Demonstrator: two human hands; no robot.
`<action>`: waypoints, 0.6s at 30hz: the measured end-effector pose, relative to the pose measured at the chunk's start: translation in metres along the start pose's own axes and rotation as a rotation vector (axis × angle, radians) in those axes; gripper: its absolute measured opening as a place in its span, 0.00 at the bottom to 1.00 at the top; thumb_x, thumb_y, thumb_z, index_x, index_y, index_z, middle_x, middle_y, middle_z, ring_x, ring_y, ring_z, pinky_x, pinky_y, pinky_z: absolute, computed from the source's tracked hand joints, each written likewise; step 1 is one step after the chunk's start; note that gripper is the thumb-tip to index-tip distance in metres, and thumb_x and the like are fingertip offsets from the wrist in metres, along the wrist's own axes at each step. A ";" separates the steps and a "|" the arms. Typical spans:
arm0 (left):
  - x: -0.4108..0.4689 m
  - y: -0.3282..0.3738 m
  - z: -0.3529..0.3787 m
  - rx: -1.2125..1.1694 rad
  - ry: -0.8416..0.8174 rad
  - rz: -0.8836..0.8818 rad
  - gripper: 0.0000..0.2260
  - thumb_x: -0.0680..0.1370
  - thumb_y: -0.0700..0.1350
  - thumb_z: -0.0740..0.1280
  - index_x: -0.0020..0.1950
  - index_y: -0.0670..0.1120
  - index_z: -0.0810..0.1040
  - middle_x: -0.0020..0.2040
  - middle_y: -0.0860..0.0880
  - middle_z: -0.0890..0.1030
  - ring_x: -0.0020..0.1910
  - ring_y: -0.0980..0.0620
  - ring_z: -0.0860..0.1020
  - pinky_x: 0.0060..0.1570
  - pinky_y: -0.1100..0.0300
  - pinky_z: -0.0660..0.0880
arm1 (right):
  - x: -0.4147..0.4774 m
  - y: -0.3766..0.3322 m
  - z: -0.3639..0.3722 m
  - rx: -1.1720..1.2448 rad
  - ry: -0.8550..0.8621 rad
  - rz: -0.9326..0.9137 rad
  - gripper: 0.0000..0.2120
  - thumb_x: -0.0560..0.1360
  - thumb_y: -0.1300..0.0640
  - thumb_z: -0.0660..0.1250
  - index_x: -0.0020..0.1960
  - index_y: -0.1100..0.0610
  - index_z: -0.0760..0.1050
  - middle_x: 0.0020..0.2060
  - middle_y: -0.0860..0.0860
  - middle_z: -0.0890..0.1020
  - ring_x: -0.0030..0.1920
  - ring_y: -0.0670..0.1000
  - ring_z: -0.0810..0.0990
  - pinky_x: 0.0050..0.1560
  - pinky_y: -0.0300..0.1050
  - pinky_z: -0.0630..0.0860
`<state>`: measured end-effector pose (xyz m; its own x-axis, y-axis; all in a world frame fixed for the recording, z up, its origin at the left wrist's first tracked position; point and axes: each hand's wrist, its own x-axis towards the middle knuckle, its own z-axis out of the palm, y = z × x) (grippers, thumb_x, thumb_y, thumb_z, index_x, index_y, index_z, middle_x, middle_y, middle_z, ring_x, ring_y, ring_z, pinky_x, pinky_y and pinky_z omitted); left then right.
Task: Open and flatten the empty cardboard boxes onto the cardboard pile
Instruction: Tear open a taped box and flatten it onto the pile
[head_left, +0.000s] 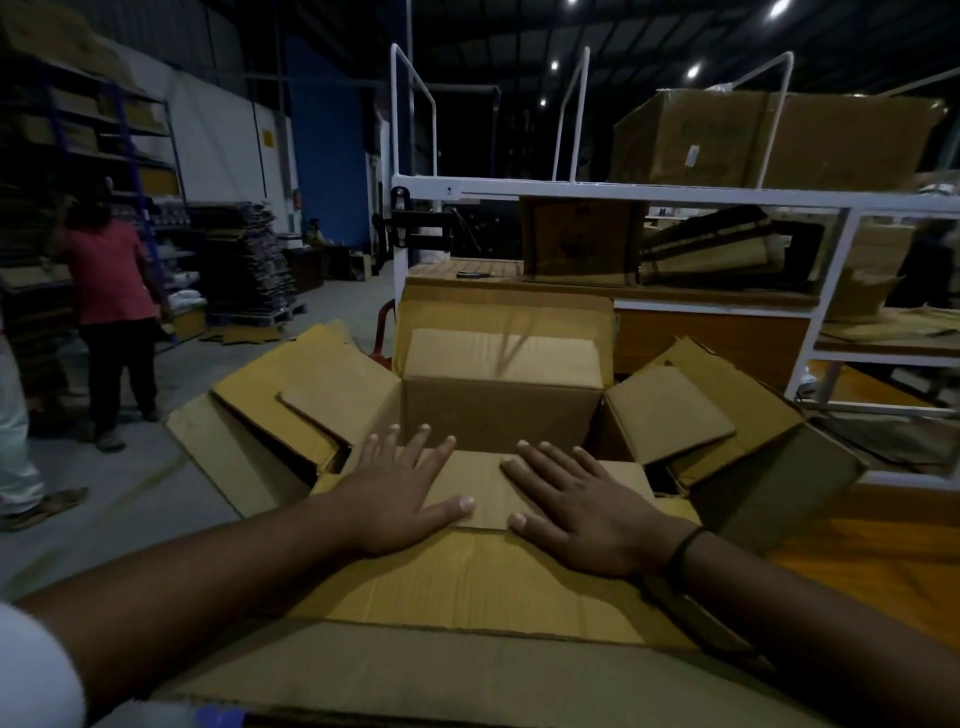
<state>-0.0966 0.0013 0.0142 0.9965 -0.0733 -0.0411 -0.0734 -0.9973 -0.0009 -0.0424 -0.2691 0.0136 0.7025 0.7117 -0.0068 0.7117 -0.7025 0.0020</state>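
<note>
Currently: left hand and right hand, both flat with fingers spread, pressing the near flap of the cardboard box. Outboard of each hand, side flaps folded outward. Beyond the hands, cavity empty, walls standing, far flap raised. Status, judged: opened; flattening and stacking outstanding.

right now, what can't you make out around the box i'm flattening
1. Head view: the floor of the open box is hidden by the near flap under the left hand and right hand.
2. Head view: the label on the big carton on the rack is too small and dim to read.
3. Head view: what the box stands on is hidden by its spread flaps.
</note>
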 end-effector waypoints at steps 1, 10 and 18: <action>0.002 0.001 0.002 0.006 0.015 0.018 0.42 0.74 0.78 0.42 0.83 0.59 0.37 0.84 0.47 0.39 0.82 0.40 0.39 0.78 0.40 0.39 | 0.002 0.001 0.001 -0.007 0.003 0.000 0.36 0.81 0.27 0.41 0.82 0.40 0.36 0.82 0.45 0.38 0.82 0.48 0.36 0.78 0.52 0.33; 0.005 -0.028 -0.003 -0.052 0.068 -0.163 0.45 0.70 0.83 0.41 0.83 0.64 0.44 0.84 0.44 0.43 0.81 0.34 0.37 0.76 0.36 0.35 | 0.003 0.026 -0.011 0.108 -0.012 0.181 0.37 0.78 0.25 0.42 0.83 0.39 0.42 0.82 0.46 0.39 0.82 0.52 0.35 0.78 0.55 0.32; 0.015 -0.047 -0.016 0.061 0.006 -0.401 0.58 0.60 0.86 0.36 0.84 0.58 0.52 0.83 0.34 0.45 0.80 0.28 0.43 0.77 0.34 0.45 | -0.010 0.074 -0.005 -0.040 0.143 0.627 0.55 0.68 0.18 0.33 0.84 0.53 0.46 0.82 0.65 0.47 0.82 0.64 0.42 0.81 0.61 0.39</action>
<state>-0.0776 0.0473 0.0295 0.9467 0.3215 -0.0194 0.3192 -0.9447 -0.0753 0.0035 -0.3280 0.0184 0.9767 0.1617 0.1413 0.1635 -0.9865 -0.0009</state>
